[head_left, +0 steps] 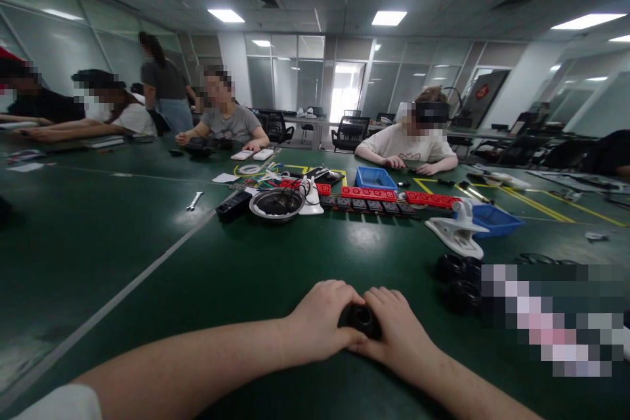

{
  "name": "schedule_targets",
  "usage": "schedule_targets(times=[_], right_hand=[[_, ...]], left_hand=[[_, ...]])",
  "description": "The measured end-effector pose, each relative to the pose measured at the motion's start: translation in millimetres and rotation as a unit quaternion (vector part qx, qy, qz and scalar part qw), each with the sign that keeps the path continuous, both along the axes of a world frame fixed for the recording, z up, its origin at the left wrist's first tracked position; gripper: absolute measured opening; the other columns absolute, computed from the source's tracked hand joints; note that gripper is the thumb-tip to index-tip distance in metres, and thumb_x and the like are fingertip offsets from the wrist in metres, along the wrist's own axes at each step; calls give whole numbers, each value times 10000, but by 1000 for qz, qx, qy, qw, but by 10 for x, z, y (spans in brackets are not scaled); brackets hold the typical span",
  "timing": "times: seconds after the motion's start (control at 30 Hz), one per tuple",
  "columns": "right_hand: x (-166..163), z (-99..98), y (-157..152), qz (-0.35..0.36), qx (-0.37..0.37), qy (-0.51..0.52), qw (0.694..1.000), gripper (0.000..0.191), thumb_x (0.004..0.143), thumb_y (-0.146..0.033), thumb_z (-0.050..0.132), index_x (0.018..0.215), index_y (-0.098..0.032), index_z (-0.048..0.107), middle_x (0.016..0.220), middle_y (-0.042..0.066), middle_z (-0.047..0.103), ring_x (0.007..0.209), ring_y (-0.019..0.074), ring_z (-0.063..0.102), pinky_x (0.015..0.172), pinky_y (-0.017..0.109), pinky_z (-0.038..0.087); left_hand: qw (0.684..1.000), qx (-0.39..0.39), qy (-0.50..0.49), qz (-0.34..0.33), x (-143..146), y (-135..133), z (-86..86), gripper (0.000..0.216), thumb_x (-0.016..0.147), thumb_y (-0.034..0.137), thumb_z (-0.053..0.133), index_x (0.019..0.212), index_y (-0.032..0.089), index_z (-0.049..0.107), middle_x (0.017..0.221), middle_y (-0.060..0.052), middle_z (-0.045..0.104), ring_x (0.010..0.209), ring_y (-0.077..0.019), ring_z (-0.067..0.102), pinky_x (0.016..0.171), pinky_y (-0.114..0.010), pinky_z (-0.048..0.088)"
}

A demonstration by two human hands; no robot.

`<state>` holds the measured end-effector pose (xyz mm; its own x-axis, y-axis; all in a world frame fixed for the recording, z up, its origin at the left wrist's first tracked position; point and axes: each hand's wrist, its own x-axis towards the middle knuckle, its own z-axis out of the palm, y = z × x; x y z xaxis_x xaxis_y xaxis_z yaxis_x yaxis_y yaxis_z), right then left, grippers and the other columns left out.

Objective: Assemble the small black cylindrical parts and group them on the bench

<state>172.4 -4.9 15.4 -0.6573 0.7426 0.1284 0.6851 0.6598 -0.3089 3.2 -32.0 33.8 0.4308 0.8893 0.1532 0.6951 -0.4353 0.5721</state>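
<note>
Curled around opposite sides of one black round piece (363, 324): left hand (322, 316) and right hand (398, 327), fingers wrapped close, thumbs near each other at the front. Piece located nearer than the metal dish (276, 218) and to its right; resting on the desk (197, 289) or just above, cannot tell which. Probably light, stiff and smooth, slightly slippery, unlikely to break; best held by the outer wall, clear of the opening on top. Counted around the dish: one wrench (195, 201) to its left; to its right, two white clip stands (460, 230), three red strips (369, 193), one black socket strip (377, 205), two blue trays (497, 222); farther right and nearer, several black round parts (465, 295), exact number unclear.
</note>
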Motion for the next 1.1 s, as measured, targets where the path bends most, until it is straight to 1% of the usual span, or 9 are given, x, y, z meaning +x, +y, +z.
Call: schedule_targets(times=[0.1,0.23,0.33,0.47,0.63,0.8,0.87,1.0,1.1], right_hand=[[79,77,66,59,-78,28,995,413,632,-439,662,934,-184,542,897,48,531,838,214,471,729,330,357],[180,195,158,125,-182,42,974,275,685,-352,639,890,-179,579,903,40,527,873,202,472,778,323,367],[199,212,194,144,-207,58,966,208,718,-326,611,866,-181,589,861,26,538,843,186,482,764,309,371],[166,100,187,101,-170,65,978,198,679,-333,661,748,-170,572,743,-1,529,751,165,478,666,267,359],[111,-23,130,36,-111,36,993,325,602,-413,712,654,-157,519,659,-18,504,643,138,446,572,238,301],[60,0,94,54,-96,24,994,385,605,-477,686,817,-177,572,736,4,557,703,163,477,614,256,309],[33,-9,77,38,-81,11,996,389,610,-492,672,807,-172,570,738,14,564,699,168,484,611,260,313],[-15,-49,21,-24,6,-25,999,389,630,-528,619,720,-157,541,699,32,556,686,187,485,638,296,316],[8,-21,3,6,9,-16,1000,478,589,-592,621,788,-162,558,727,31,555,714,200,480,668,317,321]], left_hand=[[999,1,-6,-40,-45,19,20,364,658,298,704,972,188,556,893,-22,577,864,-187,521,752,-277,405],[996,1,-2,-84,-95,51,43,395,671,288,701,1027,203,551,907,-19,578,838,-172,528,730,-249,413],[995,-9,-3,-97,-109,77,44,403,669,294,704,1037,227,553,888,-6,575,814,-163,531,711,-239,414],[996,-30,-19,-87,-81,74,44,380,653,280,716,1001,226,572,879,5,583,759,-145,531,686,-229,405],[999,-32,-21,-13,-15,20,44,339,600,354,738,873,207,602,794,23,577,733,-150,514,676,-247,378],[999,-49,-16,-12,-2,18,20,351,605,321,727,903,199,587,806,19,562,733,-147,508,647,-233,373],[999,-49,-9,7,14,6,7,350,595,319,731,891,199,587,805,17,560,734,-154,507,648,-243,369],[997,-12,5,71,70,-51,-7,312,596,327,728,833,190,578,788,12,561,750,-177,501,700,-291,357],[998,-11,6,55,74,-63,-4,303,618,331,713,849,191,575,796,11,567,761,-179,504,715,-299,358]])
